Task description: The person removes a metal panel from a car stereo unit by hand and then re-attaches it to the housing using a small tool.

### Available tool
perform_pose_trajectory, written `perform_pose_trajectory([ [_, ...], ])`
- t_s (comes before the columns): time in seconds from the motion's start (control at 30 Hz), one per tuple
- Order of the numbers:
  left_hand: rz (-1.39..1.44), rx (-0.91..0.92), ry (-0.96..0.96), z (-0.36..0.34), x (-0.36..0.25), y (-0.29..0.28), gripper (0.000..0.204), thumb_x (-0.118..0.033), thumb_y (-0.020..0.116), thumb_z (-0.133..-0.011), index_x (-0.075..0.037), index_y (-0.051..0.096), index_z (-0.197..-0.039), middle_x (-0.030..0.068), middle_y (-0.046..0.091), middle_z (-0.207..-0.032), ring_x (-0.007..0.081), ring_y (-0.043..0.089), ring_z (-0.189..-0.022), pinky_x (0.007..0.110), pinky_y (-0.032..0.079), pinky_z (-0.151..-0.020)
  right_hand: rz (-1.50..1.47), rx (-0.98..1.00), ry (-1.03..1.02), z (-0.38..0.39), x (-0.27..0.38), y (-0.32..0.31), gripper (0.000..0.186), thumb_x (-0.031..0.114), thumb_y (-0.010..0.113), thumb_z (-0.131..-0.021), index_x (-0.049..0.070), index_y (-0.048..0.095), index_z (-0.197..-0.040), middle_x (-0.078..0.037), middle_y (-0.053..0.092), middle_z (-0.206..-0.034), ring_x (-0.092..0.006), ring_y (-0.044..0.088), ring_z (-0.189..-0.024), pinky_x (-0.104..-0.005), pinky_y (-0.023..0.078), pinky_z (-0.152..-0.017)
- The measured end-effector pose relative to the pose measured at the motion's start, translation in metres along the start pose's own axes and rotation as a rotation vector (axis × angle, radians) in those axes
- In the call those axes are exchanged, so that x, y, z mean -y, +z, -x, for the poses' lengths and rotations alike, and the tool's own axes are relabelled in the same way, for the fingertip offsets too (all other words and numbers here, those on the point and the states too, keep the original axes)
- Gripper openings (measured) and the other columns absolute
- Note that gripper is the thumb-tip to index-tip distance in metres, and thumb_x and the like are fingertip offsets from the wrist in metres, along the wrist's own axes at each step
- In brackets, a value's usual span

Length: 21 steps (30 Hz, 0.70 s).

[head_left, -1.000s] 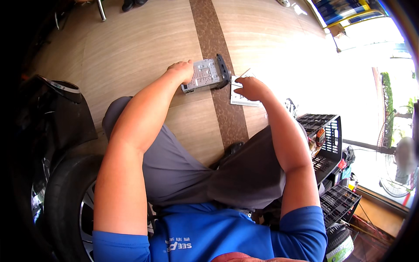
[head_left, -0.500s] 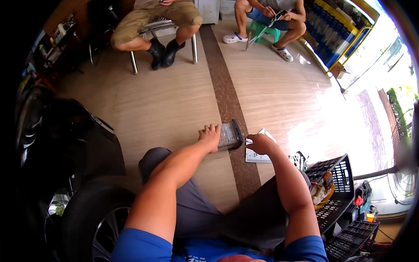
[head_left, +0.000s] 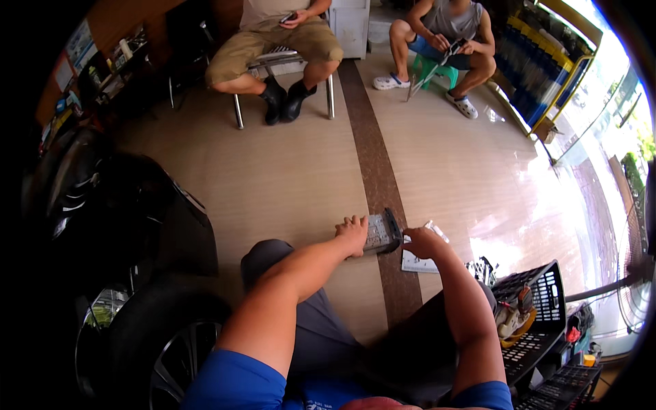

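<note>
My left hand (head_left: 352,236) is closed over the near left end of a flat grey metal box (head_left: 378,232), which looks like a car stereo unit. A black frame (head_left: 393,230) runs along the box's right side. Just right of that frame is my right hand (head_left: 424,243), its fingers pinched together. Whatever they hold, if anything, is too small to make out. Under and beyond this hand lies a white sheet or booklet (head_left: 418,264) with small dark marks, partly covered by it.
Close on my left stands a black car's wheel (head_left: 179,352). A black plastic crate (head_left: 547,294) with tools is at my right. Across the tiled floor (head_left: 287,184), one person sits on a metal chair (head_left: 331,99) and another on a green stool (head_left: 437,72).
The whole view has shifted, so everything appears lower and farther right. My hands keep nearly the same places at the metal box.
</note>
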<state>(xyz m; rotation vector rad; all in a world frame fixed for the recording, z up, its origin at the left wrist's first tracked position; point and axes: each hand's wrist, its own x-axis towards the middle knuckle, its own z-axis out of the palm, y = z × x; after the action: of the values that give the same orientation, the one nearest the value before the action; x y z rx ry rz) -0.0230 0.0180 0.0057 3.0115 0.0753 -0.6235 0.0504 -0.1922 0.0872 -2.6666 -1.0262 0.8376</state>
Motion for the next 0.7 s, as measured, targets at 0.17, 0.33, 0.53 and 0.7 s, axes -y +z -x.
perform_pose_trajectory([
  [0.17,0.037,0.056,0.002,-0.003,0.004,-0.007,0.115,-0.040,0.088,-0.061,-0.002,0.020,-0.146,0.0192,0.038,-0.137,0.0380,0.044,-0.125,0.052,0.049,-0.093,0.058,-0.041,-0.049,-0.012,-0.008,0.014,0.048,0.032,0.066,-0.086,0.003,0.057,-0.123,-0.024,0.067,-0.103,-0.0392,0.062,-0.101,-0.0445,0.050,-0.086],
  [0.33,0.046,0.060,0.049,-0.002,0.002,-0.013,0.105,-0.035,0.084,-0.069,-0.013,0.020,-0.150,0.0178,0.021,-0.153,0.0399,0.028,-0.138,0.058,0.038,-0.102,0.054,-0.079,-0.080,-0.015,-0.009,0.017,0.049,0.031,0.066,-0.086,0.002,0.057,-0.124,-0.024,0.067,-0.102,-0.0396,0.062,-0.100,-0.0451,0.050,-0.087],
  [0.53,-0.150,0.175,0.303,0.004,-0.016,-0.008,0.100,-0.026,0.079,-0.074,-0.030,0.019,-0.153,0.0120,0.003,-0.161,0.0390,0.010,-0.146,0.065,0.026,-0.105,0.061,-0.067,-0.094,-0.015,-0.014,0.020,0.045,0.033,0.066,-0.086,0.001,0.059,-0.117,-0.024,0.067,-0.100,-0.0401,0.062,-0.100,-0.0461,0.049,-0.087],
  [0.7,-0.155,0.159,0.298,0.004,-0.013,-0.006,0.099,-0.025,0.078,-0.074,-0.030,0.018,-0.153,0.0124,0.002,-0.161,0.0389,0.011,-0.146,0.065,0.027,-0.104,0.025,-0.050,-0.082,-0.016,-0.009,0.017,0.043,0.032,0.067,-0.083,-0.001,0.061,-0.110,-0.024,0.066,-0.105,-0.0404,0.061,-0.103,-0.0474,0.049,-0.088],
])
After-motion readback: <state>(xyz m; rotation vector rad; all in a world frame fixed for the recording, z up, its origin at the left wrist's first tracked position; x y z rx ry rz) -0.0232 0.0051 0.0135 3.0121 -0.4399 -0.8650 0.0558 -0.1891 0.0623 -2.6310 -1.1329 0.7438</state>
